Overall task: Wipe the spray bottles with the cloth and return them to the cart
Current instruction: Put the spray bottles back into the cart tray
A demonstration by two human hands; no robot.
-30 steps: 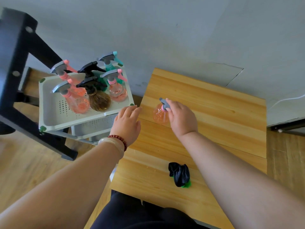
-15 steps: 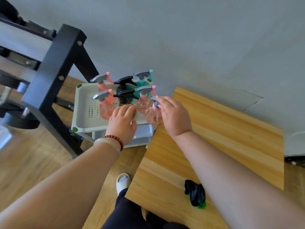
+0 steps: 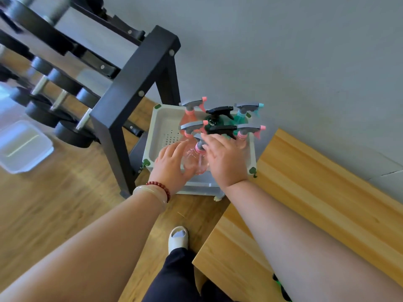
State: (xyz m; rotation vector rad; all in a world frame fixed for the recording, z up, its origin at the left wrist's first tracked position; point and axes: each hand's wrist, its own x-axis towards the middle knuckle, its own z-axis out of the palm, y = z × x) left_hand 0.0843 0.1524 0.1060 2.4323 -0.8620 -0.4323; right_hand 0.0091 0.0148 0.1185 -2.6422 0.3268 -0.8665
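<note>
A clear pink spray bottle (image 3: 193,160) with a grey trigger hangs over the front of the white cart's top tray (image 3: 157,136). My right hand (image 3: 224,159) grips it at the neck. My left hand (image 3: 172,164) cups its body, thumb in front. Several other bottles stand at the tray's back: pink ones (image 3: 190,113), a black-topped one (image 3: 220,113) and a teal one (image 3: 246,112). The dark cloth (image 3: 281,289) lies on the wooden table (image 3: 316,192), mostly hidden behind my right forearm.
A black dumbbell rack (image 3: 130,88) stands just left of the cart, its leg close to the tray's corner. A clear plastic box (image 3: 21,147) sits on the wooden floor at the far left. My shoe (image 3: 177,238) is beside the table's edge.
My right hand has carried the pink bottle from the table leftwards over the cart tray. My left hand has closed in on the bottle's body. The view has swung left.
</note>
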